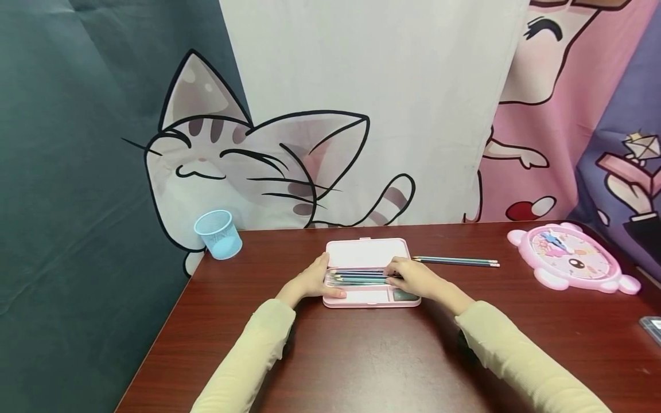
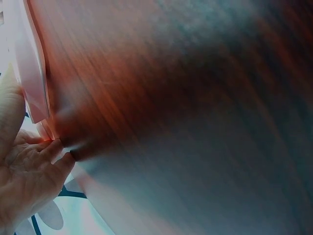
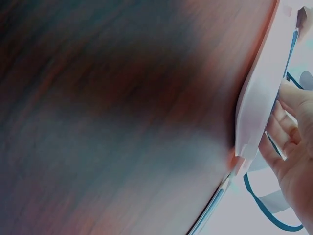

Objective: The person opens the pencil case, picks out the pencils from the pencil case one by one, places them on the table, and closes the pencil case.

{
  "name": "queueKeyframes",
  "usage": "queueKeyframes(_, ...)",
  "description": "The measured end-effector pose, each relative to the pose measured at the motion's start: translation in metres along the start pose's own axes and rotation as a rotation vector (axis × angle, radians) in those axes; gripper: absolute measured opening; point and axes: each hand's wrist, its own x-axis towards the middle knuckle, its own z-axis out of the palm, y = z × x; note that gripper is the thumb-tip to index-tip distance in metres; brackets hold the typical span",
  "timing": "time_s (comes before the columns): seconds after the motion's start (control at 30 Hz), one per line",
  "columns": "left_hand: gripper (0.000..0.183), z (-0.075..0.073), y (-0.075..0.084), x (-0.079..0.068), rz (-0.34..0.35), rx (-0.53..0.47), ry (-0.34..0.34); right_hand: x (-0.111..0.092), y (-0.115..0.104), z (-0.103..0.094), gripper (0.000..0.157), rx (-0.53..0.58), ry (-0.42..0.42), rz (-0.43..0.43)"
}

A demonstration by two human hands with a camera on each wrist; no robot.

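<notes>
A pink pencil case (image 1: 372, 303) lies open on the table, its lid folded back. Several pencils (image 1: 356, 280) in blue and green tones lie side by side in its middle, tips to the left. My left hand (image 1: 312, 279) holds the case's left end, thumb over the front corner and fingers along the side. In the left wrist view that hand (image 2: 29, 171) is at the case's pink wall (image 2: 33, 78). My right hand (image 1: 413, 277) reaches over the right end and pinches a pencil, the fingers partly hiding it. A dark green eraser-like block (image 1: 404, 295) sits in the front right compartment.
Two pencils (image 1: 454, 261) lie on the table right of the case. A light blue mesh cup (image 1: 219, 235) stands at the back left edge. A pink bear-shaped clock (image 1: 573, 256) lies at the right, with a grey object (image 1: 652, 328) at the right edge.
</notes>
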Motion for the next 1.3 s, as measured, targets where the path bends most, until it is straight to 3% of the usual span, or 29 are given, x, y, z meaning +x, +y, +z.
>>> queueKeyframes(0.43, 0.112, 0.001, 0.003, -0.001, -0.023, -0.019, -0.009, -0.001, -0.006, 0.006, 0.011, -0.007, 0.034, 0.026)
queueKeyframes(0.6, 0.113, 0.002, 0.003, 0.0, -0.027, -0.024, -0.012, -0.007, -0.002, -0.002, 0.007, 0.012, 0.066, 0.063)
queueKeyframes(0.83, 0.113, 0.001, 0.0, -0.001, -0.017, -0.029, -0.007, -0.027, 0.03, -0.022, 0.01, 0.014, 0.199, 0.031)
queueKeyframes(1.13, 0.112, -0.001, 0.0, -0.003, -0.033, -0.025, -0.02, -0.073, 0.075, -0.035, 0.018, -0.04, 0.385, -0.002)
queueKeyframes(1.3, 0.113, 0.002, -0.001, -0.001, -0.039, -0.016, -0.03, -0.095, 0.096, -0.036, 0.021, -0.072, 0.402, 0.049)
